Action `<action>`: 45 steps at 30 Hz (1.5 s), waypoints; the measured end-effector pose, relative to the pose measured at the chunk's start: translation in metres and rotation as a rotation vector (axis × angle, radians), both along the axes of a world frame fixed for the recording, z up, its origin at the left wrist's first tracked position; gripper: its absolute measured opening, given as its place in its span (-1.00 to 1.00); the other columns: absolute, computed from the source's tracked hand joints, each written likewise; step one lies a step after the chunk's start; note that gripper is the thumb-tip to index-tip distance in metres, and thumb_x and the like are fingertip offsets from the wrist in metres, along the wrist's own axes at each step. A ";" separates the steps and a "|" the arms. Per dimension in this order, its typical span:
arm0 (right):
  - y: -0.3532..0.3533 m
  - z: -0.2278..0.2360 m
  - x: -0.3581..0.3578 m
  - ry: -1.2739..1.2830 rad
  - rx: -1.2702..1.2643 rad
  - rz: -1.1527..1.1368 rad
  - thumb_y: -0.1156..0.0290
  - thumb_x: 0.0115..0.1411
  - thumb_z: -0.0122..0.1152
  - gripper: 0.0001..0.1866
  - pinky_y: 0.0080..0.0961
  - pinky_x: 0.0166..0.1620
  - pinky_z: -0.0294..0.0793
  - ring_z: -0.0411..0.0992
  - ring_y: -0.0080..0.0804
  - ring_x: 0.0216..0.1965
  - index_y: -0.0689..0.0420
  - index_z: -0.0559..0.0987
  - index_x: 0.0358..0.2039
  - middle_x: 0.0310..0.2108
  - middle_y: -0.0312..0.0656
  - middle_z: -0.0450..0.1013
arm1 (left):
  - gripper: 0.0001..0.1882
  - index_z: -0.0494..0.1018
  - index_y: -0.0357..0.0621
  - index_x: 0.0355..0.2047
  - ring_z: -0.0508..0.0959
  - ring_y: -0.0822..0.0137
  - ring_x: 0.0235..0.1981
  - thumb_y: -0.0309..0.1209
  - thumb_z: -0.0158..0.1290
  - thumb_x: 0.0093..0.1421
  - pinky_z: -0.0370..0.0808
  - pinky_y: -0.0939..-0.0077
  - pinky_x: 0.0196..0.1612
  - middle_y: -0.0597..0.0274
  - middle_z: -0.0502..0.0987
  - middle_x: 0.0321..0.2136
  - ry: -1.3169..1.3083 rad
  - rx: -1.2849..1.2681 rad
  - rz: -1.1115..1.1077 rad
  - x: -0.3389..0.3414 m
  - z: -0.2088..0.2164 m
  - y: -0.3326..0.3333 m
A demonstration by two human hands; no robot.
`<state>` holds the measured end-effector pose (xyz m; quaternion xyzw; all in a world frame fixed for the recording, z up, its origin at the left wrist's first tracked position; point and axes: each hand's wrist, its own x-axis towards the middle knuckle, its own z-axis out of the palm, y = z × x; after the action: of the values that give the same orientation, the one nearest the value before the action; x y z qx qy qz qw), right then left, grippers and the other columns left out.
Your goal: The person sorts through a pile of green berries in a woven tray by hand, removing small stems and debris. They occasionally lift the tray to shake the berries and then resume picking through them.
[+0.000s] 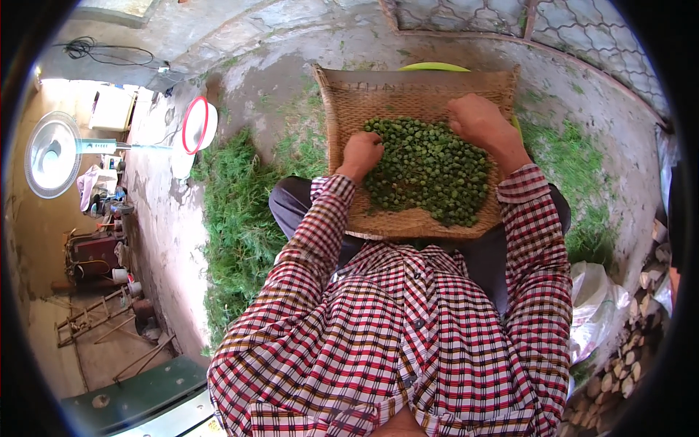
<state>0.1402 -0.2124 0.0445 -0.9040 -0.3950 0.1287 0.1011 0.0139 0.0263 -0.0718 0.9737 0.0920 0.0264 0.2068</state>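
A woven wicker winnowing basket [408, 95] rests across my lap, its far wall raised. Small round green pods or seed cones [437, 164] form a heap over its middle and right side; their exact kind is hard to make out. My left hand [362, 154] is at the heap's left edge, fingers curled together beside the pods. Above the heap's far right part is my right hand [480, 122], closed, with its fingertips turned down and inward. Whatever either hand may hold is hidden by the fingers.
Feathery green cuttings [237, 211] lie piled on the ground at my left, more [571, 175] at my right. A lime-green rim [435, 66] shows behind the basket. Near my right side are a clear plastic bag [593, 309] and stacked cut wood [630, 364]. A red-rimmed white basin [200, 125] stands left.
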 end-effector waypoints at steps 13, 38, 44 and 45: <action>0.003 0.012 -0.004 -0.033 -0.005 0.000 0.48 0.00 0.01 -0.84 -0.16 -0.24 0.41 0.41 -0.01 -0.28 0.26 0.50 -0.43 -0.39 0.05 0.43 | -0.86 0.48 -0.26 -0.49 0.46 0.06 -0.43 -0.45 -0.03 0.04 0.40 0.14 -0.32 -0.04 0.48 -0.47 0.388 -0.169 0.040 0.010 -0.028 -0.017; 0.003 0.008 -0.005 -0.012 0.040 0.004 0.40 -0.04 0.08 -0.80 -0.14 -0.21 0.37 0.38 0.01 -0.27 0.22 0.45 -0.39 -0.40 0.05 0.41 | -0.69 0.49 -0.26 -0.23 0.54 0.28 -0.40 -0.39 0.06 -0.01 0.48 0.43 -0.35 0.03 0.54 -0.39 0.108 -0.301 0.175 0.065 -0.026 0.005; 0.001 0.011 -0.003 0.011 0.005 0.007 0.39 -0.02 0.09 -0.80 -0.15 -0.21 0.37 0.37 0.00 -0.27 0.23 0.43 -0.39 -0.41 0.03 0.40 | -0.73 0.52 -0.12 -0.30 0.50 0.13 -0.24 -0.34 0.04 -0.05 0.42 0.32 -0.15 0.06 0.53 -0.33 0.196 -0.170 0.213 0.075 -0.031 0.002; 0.001 0.011 -0.004 0.012 0.005 0.014 0.39 -0.02 0.09 -0.80 -0.15 -0.21 0.37 0.37 -0.01 -0.27 0.23 0.43 -0.40 -0.41 0.03 0.40 | -0.75 0.52 -0.10 -0.33 0.50 0.12 -0.25 -0.35 0.03 -0.05 0.42 0.31 -0.16 0.05 0.53 -0.33 0.219 -0.157 0.201 0.074 -0.032 0.003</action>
<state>0.1364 -0.2116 0.0558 -0.9002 -0.4009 0.1338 0.1046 0.0883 0.0290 -0.1041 0.9375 0.2126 -0.0667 0.2674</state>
